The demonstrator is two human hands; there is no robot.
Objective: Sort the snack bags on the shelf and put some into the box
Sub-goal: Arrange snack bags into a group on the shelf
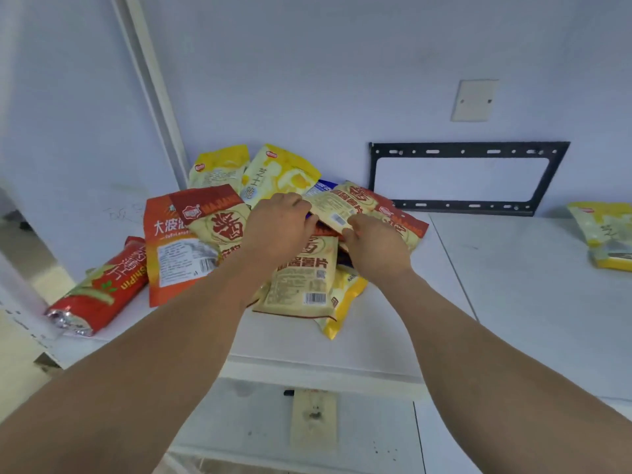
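Shelf (393,323): white, flat; bears the whole heap toward its left end, against the wall.
Heap of snack bags (212,241): overlapping, loose; probably light, puffy, slippery film; likely to slide if tugged from below.
Orange bag (171,254): large, leaning at the heap's left; best taken by a sealed edge.
Red bag (99,292): lying at the shelf's left corner, apart from the hands.
Cream bag (342,206): top of heap, lifted at its near edge; crushable contents, so pinch the seam.
Left hand (277,227): fingers curled on the cream bag's left edge.
Right hand (372,244): pinching the same bag's lower edge.
Box: not in view.
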